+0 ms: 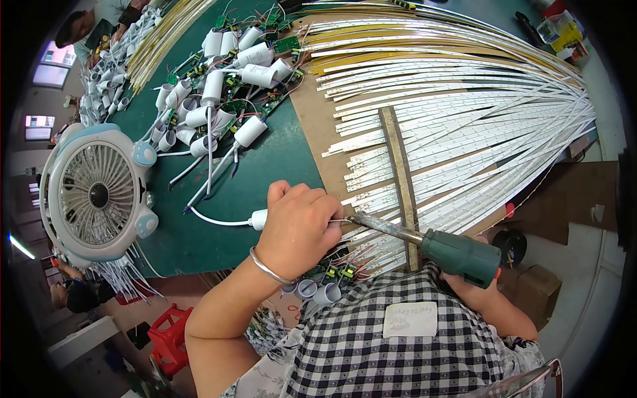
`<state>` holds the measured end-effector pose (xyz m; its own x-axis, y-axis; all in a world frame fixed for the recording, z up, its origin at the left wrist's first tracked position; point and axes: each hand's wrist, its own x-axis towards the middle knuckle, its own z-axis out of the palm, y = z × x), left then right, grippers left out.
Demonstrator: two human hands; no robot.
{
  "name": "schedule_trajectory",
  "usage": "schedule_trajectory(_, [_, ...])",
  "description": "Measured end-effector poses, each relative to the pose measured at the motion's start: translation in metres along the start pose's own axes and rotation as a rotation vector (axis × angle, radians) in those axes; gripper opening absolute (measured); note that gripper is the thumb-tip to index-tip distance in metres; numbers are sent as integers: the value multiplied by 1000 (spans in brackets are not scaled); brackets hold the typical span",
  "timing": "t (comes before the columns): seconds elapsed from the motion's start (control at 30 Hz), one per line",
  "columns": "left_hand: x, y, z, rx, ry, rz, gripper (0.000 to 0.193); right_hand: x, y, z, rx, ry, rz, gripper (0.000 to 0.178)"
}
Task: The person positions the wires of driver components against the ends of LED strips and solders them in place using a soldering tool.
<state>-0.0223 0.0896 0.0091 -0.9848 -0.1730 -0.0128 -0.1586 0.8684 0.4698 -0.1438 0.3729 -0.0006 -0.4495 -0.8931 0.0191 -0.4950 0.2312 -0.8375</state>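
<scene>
My right hand (470, 290) is wrapped round the green handle of a soldering iron (388, 229), partly hidden behind it. The iron's metal barrel points left, its tip close to my left fingertips. My left hand (300, 225) is closed over a white cylindrical housing (259, 219) with a white cable trailing left; most of the housing is hidden under the palm. A thin wire shows between my left fingers and the tip. Beneath are the ends of white LED strips (371, 202), fanned out to the right. Across the strips lies a narrow bar (397, 169).
White housings (251, 131) with green circuit boards are heaped at the back of the green table (265, 159). A white and blue fan (98, 194) stands at left. More housings (326, 293) lie against my checked apron. A red stool (170, 338) is at lower left; another person (99, 26) sits far left.
</scene>
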Motion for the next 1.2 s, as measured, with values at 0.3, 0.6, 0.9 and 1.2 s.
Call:
schedule_trajectory(0.3, [1,0,-1,8,-9,-3,12,-11,8,5,230,43,134,46])
schedule_trajectory(0.6, [0,1,0,17,12,8,12,5,-8,-1,83,13,167,26])
schedule_trajectory(0.9, [0,4,-3,98,28,51,11,-12,8,6,155,53,151,43])
schedule_trajectory(1.2, [-1,6,-6,112,9,42,13,-17,16,7,179,71,143,46])
